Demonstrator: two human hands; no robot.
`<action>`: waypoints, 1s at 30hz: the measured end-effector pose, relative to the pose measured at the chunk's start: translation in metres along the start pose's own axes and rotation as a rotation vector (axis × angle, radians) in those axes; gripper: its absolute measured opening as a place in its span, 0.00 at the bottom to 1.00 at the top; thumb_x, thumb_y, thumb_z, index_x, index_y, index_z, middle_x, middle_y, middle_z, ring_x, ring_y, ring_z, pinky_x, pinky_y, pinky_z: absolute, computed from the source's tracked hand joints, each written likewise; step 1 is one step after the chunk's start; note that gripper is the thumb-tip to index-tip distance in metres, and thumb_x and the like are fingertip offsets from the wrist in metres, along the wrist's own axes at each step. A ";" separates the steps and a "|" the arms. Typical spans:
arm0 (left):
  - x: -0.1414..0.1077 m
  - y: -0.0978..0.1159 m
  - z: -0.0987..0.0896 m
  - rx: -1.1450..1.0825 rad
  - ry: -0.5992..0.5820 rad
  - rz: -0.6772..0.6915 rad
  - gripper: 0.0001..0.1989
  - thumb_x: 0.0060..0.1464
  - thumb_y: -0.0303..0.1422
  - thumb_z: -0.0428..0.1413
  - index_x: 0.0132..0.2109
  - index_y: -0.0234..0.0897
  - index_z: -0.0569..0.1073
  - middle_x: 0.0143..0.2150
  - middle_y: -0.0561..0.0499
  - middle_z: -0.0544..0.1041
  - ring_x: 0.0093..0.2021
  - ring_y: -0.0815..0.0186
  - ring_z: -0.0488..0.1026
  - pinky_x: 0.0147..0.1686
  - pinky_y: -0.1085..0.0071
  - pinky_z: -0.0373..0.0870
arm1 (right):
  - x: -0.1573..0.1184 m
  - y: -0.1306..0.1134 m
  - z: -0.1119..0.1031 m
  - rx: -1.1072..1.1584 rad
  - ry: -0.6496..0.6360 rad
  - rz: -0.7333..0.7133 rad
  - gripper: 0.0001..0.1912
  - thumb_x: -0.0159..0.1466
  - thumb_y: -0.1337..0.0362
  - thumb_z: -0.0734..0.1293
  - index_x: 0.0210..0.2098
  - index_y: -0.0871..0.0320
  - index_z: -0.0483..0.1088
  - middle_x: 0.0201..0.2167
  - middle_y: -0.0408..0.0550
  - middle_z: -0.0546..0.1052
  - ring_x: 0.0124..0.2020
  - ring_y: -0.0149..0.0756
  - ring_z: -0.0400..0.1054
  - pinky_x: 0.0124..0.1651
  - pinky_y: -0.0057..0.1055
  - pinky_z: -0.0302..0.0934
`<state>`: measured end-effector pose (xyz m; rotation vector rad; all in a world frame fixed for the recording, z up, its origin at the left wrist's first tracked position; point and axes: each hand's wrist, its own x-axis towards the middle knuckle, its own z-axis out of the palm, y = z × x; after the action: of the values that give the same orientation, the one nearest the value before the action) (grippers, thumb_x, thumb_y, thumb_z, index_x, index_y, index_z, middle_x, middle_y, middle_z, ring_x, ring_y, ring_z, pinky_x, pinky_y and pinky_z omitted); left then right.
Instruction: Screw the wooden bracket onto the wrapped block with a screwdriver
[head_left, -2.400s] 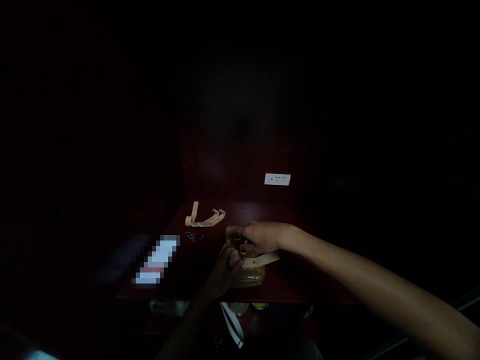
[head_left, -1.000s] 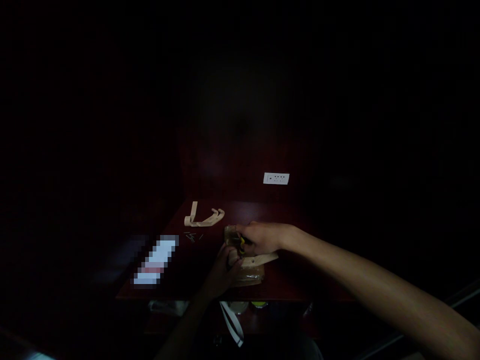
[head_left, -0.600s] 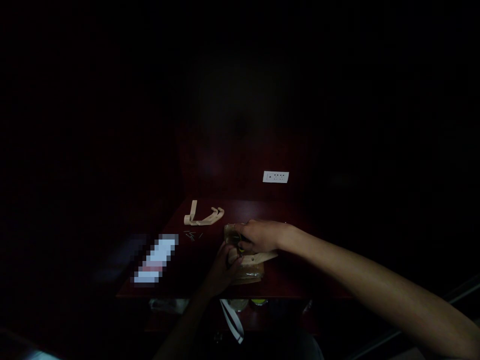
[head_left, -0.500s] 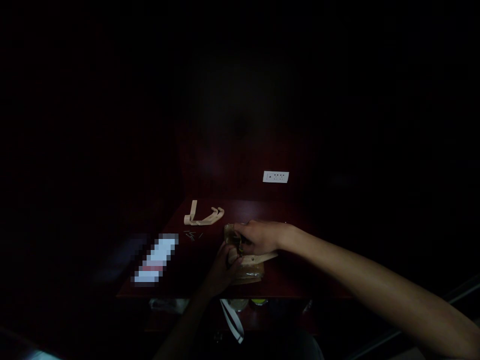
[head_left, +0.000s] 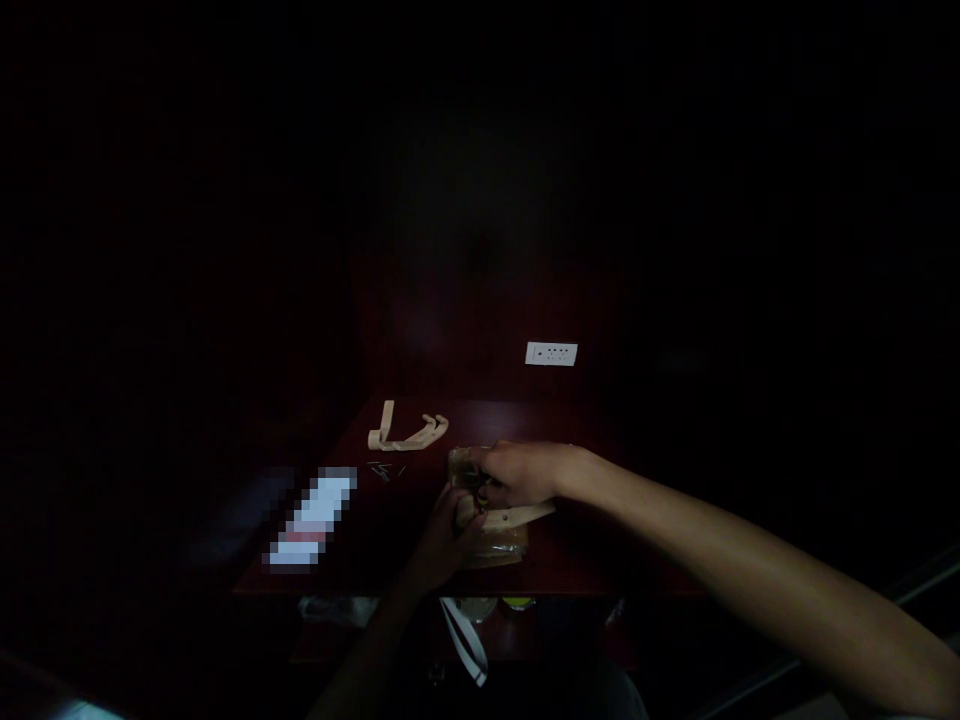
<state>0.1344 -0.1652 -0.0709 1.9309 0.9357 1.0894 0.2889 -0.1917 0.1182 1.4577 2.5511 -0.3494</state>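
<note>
My left hand (head_left: 448, 537) is closed on the end of a pale wooden piece (head_left: 521, 516) with a dark round hole in it. This piece lies across a brown package in clear wrapping (head_left: 499, 548) near the front of the table. Just above the wooden piece, my right hand (head_left: 526, 473) is closed with its fingers curled downward. A little yellow shows beneath those fingers, but what they grip is too dark and covered to make out.
Curved pale wooden pieces (head_left: 411, 442) lie at the table's back left, with several thin screws or nails (head_left: 384, 470) before them. A pixelated bright slab (head_left: 311, 518) is at left. A white socket plate (head_left: 551, 354) is on the wall. Below the table's edge hangs a white strap (head_left: 466, 645).
The fingers of my right hand have curled inward and shifted slightly right. My left hand and the wooden piece stay in place.
</note>
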 end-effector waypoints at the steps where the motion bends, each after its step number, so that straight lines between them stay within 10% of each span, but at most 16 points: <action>1: 0.000 0.001 0.000 0.003 0.003 -0.004 0.16 0.54 0.44 0.53 0.44 0.39 0.68 0.44 0.47 0.71 0.49 0.59 0.67 0.54 0.60 0.62 | 0.000 0.000 0.000 -0.024 0.011 -0.014 0.20 0.62 0.59 0.61 0.53 0.60 0.65 0.39 0.54 0.75 0.31 0.34 0.69 0.27 0.28 0.56; 30: -0.002 0.003 -0.002 -0.003 -0.022 0.008 0.14 0.56 0.42 0.52 0.46 0.40 0.67 0.51 0.46 0.69 0.56 0.57 0.63 0.58 0.58 0.57 | 0.009 0.011 0.012 0.047 0.075 -0.144 0.16 0.59 0.62 0.64 0.47 0.57 0.63 0.38 0.48 0.73 0.33 0.33 0.67 0.30 0.26 0.55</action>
<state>0.1327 -0.1677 -0.0681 1.9422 0.9141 1.0711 0.2946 -0.1825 0.1035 1.3292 2.7335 -0.3853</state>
